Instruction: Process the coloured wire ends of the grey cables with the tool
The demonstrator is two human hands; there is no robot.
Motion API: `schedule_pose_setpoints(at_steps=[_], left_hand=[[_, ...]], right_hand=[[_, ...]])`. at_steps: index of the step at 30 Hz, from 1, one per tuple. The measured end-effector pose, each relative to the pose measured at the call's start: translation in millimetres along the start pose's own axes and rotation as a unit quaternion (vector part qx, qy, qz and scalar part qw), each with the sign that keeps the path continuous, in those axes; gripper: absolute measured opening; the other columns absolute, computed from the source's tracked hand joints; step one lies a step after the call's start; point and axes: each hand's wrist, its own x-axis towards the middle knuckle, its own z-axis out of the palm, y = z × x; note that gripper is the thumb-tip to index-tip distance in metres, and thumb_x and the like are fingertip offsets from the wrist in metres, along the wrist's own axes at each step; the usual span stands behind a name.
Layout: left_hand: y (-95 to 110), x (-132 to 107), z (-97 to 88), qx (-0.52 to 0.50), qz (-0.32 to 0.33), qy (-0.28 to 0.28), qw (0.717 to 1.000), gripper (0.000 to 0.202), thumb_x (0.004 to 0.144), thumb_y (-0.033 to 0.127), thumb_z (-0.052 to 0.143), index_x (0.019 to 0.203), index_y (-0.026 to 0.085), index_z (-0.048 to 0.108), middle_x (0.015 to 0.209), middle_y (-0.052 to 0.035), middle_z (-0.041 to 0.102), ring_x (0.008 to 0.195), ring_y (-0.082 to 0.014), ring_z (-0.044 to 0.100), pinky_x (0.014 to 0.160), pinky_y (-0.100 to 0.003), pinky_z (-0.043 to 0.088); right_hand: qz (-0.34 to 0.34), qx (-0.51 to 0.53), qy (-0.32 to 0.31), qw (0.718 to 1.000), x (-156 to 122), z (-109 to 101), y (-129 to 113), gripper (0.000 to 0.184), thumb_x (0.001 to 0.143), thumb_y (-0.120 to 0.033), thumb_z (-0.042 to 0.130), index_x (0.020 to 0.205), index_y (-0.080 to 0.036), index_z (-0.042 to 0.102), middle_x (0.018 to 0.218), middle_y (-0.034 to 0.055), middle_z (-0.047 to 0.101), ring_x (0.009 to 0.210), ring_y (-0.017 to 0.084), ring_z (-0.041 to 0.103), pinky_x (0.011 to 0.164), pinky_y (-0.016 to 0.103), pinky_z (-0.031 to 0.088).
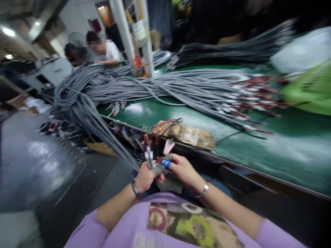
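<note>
My left hand [146, 177] is closed around several grey cables [121, 153], whose white-wrapped ends with reddish wires [146, 140] stick up above the fist. Close beside it, my right hand [182, 168] pinches at the thin red wires [159, 159] of one cable end. Grey finger covers sit on the thumb and a fingertip, and a blue band [166, 163] circles one right finger. Past the right fingertips, a pale pink clip-like piece [169, 146] shows at the bench edge; whether I touch it is unclear. The exact grip point is partly hidden by the fingers.
On the green bench [258, 155] lies a long bundle of grey cables [181, 82]. A worn wooden block [191, 135] sits at the near edge. Dark cables [227, 51], a white bag [305, 50] and a green bag [310, 89] lie behind. Two people [110, 51] work at far left.
</note>
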Motion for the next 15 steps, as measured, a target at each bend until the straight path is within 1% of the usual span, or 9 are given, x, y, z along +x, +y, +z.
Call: schedule_pose_setpoints(at_steps=[3, 7, 11, 13, 15], left_hand=[[-1, -1, -0.5, -0.001, 0.01, 0.042, 0.999, 0.043, 0.066, 0.054, 0.073, 0.064, 0.012, 0.061, 0.051, -0.0024, 0.06, 0.043, -0.0107, 0.053, 0.044, -0.022, 0.045], [-4, 3, -5.4, 0.008, 0.025, 0.059, 0.998, 0.04, 0.066, 0.05, 0.075, 0.065, 0.012, 0.063, 0.055, -0.0031, 0.062, 0.048, -0.012, 0.056, 0.047, -0.022, 0.047], [-7, 4, -7.4, 0.013, 0.05, 0.087, 0.995, 0.038, 0.063, 0.048, 0.077, 0.066, 0.012, 0.064, 0.059, -0.0035, 0.064, 0.052, -0.0131, 0.058, 0.049, -0.023, 0.048], [-7, 3, -6.7, 0.021, 0.048, 0.083, 0.995, 0.039, 0.062, 0.048, 0.078, 0.066, 0.012, 0.064, 0.059, -0.0035, 0.064, 0.052, -0.013, 0.057, 0.049, -0.023, 0.047], [-6, 1, -5.4, 0.03, 0.037, 0.062, 0.997, 0.039, 0.064, 0.049, 0.077, 0.065, 0.012, 0.064, 0.056, -0.0031, 0.062, 0.049, -0.0125, 0.056, 0.048, -0.023, 0.046]], right_hand=[[-0.028, 0.0, 0.056, 0.998, 2, 3, 5, 0.039, 0.062, -0.049, 0.078, 0.069, -0.015, 0.06, 0.063, -0.0016, 0.06, 0.058, 0.011, 0.052, 0.062, 0.026, 0.042], [-0.025, 0.014, 0.108, 0.994, 9, 4, 11, 0.043, 0.058, -0.051, 0.08, 0.066, -0.015, 0.057, 0.056, -0.005, 0.053, 0.051, 0.008, 0.042, 0.053, 0.023, 0.034], [-0.041, 0.039, 0.123, 0.991, 7, 7, 11, 0.042, 0.058, -0.05, 0.08, 0.065, -0.016, 0.056, 0.056, -0.0058, 0.051, 0.052, 0.007, 0.041, 0.054, 0.023, 0.033], [-0.04, 0.045, 0.118, 0.991, 5, 8, 10, 0.043, 0.056, -0.049, 0.081, 0.064, -0.016, 0.056, 0.056, -0.0059, 0.052, 0.053, 0.007, 0.041, 0.054, 0.023, 0.034], [-0.025, 0.055, 0.108, 0.992, 3, 8, 8, 0.043, 0.054, -0.048, 0.083, 0.065, -0.015, 0.057, 0.057, -0.0054, 0.055, 0.055, 0.008, 0.044, 0.056, 0.023, 0.036]])
